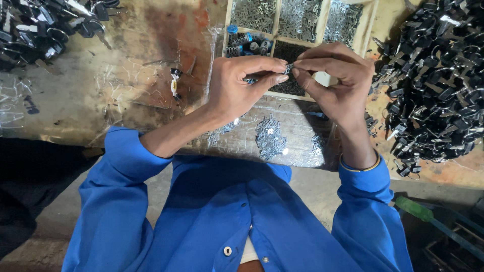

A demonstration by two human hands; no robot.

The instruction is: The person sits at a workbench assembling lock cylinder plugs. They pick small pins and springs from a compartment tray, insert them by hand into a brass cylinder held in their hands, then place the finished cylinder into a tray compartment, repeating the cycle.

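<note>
Above the wooden tray (370, 25) of metal bits, left hand (239, 85) and right hand (335, 83) pinched together on a small metal part (288, 69), fingertips closed around it; heaps of black keys (438, 80) just right.

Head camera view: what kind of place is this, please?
Probably a small workshop for assembling metal hardware. A wooden tray has compartments of small metal parts, heaps of black-headed keys lie on the worn bench, and both hands pinch one small metal part.
</note>
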